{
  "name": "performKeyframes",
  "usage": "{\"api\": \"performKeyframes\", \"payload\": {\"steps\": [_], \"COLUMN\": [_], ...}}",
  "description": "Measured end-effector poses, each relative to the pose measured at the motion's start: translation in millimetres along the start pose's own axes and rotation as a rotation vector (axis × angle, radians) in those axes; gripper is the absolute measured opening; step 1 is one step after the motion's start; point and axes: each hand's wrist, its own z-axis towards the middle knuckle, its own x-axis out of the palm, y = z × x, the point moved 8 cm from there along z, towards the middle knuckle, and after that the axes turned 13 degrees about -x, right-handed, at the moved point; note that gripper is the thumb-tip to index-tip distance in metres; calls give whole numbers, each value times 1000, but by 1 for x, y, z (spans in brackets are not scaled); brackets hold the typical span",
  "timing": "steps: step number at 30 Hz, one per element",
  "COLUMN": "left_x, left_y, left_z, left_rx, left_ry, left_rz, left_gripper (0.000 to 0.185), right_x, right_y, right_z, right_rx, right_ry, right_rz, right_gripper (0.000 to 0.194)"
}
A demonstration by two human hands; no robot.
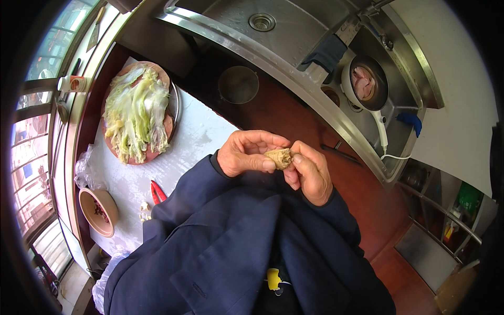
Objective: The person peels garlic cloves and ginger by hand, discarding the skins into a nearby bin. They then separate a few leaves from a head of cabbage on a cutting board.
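Observation:
A knobbly, pale brown piece that looks like ginger root [278, 158] is held in front of my dark jacket. My left hand [252, 153] grips it between thumb and fingers. The thumb and fingertips of my right hand [314, 170] pinch at its rough, broken-looking end. To the left, long leaves of napa cabbage [138, 114] lie spread on a round cutting board [169, 125]. Two red chili peppers [158, 192] and some garlic cloves [144, 211] lie on the table by my left sleeve.
A tan bowl [112, 204] with dark red bits stands at the table's left edge, beside a clear plastic bag [87, 167]. The steel sink [236, 41] is ahead; at right its basin holds a white-handled electric pan [346, 80] with raw meat [363, 82]. A round pot [238, 84] sits low between.

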Motion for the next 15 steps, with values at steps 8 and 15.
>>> {"api": "performKeyframes", "payload": {"steps": [8,15], "left_x": [-2,-3], "left_y": [8,14], "left_z": [-3,-11], "left_rx": [-30,-26], "left_ry": [45,26], "left_rz": [-47,-60], "left_gripper": [35,33], "right_x": [2,8], "right_y": [5,-7], "right_z": [-9,-14], "right_rx": [-48,-8], "right_ry": [36,61], "right_rz": [-75,30], "right_gripper": [10,11]}}
